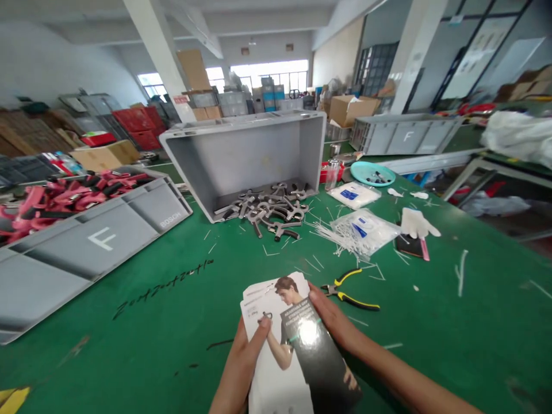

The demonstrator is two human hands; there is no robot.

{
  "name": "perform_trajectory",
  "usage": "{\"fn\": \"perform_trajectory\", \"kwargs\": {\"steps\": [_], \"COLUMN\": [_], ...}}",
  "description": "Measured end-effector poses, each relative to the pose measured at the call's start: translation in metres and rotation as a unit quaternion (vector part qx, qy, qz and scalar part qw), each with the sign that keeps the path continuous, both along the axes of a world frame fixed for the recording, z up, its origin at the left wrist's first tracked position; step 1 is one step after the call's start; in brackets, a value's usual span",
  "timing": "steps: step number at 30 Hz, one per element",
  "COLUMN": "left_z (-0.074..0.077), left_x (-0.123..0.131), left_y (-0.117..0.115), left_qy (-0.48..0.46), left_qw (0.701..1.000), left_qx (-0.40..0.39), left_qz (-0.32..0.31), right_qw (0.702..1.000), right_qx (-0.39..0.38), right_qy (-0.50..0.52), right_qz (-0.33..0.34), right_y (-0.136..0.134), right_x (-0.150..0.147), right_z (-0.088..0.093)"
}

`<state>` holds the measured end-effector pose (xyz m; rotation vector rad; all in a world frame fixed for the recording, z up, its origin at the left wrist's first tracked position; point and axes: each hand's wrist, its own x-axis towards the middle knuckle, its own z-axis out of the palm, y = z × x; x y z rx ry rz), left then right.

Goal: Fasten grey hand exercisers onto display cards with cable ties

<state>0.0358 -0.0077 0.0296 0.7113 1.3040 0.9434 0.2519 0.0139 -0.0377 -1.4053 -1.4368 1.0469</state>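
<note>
Left hand [239, 359] and right hand [332, 319] hold a printed packaging card [297, 351] over the green worktop [129, 351], fingers clamped on its edges; grey metal grips [263, 210] lie heaped in a tipped grey crate [241, 149], pink grips [73, 198] in another crate [95, 247].

Green bench mat [431, 322]: crates, loose parts, tools.
Tipped grey crate [241, 149] holds a pile of dark metal grip parts [267, 210]; grey Bosch crate [99, 241] at left is full of pink-and-black parts [64, 201]. Yellow-handled pliers [345, 290] on mat; bags of white cable ties [357, 233], white glove [416, 223], teal plate [373, 173] beyond.
</note>
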Motion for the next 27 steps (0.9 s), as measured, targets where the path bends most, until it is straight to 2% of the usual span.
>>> {"fn": "perform_trajectory", "kwargs": {"steps": [1, 3, 7, 9, 12, 18, 23, 27], "left_z": [0.001, 0.003, 0.003, 0.003, 0.004, -0.001, -0.006, -0.013], "left_x": [0.002, 0.003, 0.004, 0.005, 0.005, 0.002, -0.003, -0.009], "left_y": [0.001, 0.004, 0.005, 0.003, 0.0, -0.002, 0.004, -0.005], "left_qy": [-0.006, -0.002, 0.011, 0.015, 0.041, 0.064, 0.084, 0.094], "left_qw": [1.0, 0.999, 0.998, 0.998, 0.997, 0.996, 0.996, 0.993], "left_qx": [-0.007, -0.013, -0.018, -0.014, -0.002, -0.011, 0.029, 0.068], "left_qz": [0.018, 0.042, 0.06, 0.068, 0.066, 0.054, 0.024, 0.007], "right_qw": [0.996, 0.967, 0.931, 0.91, 0.881, 0.845, 0.835, 0.834], "right_qx": [0.027, 0.074, 0.063, 0.049, 0.025, -0.028, -0.049, -0.065], "right_qy": [-0.086, -0.245, -0.355, -0.406, -0.467, -0.531, -0.547, -0.547], "right_qz": [0.015, 0.009, -0.051, -0.066, -0.075, -0.046, -0.025, -0.034], "right_y": [0.009, 0.035, 0.101, 0.129, 0.158, 0.184, 0.193, 0.196], "right_x": [0.016, 0.051, 0.106, 0.118, 0.123, 0.128, 0.132, 0.131], "right_z": [0.005, 0.014, 0.022, 0.019, 0.01, 0.007, 0.013, 0.011]}}
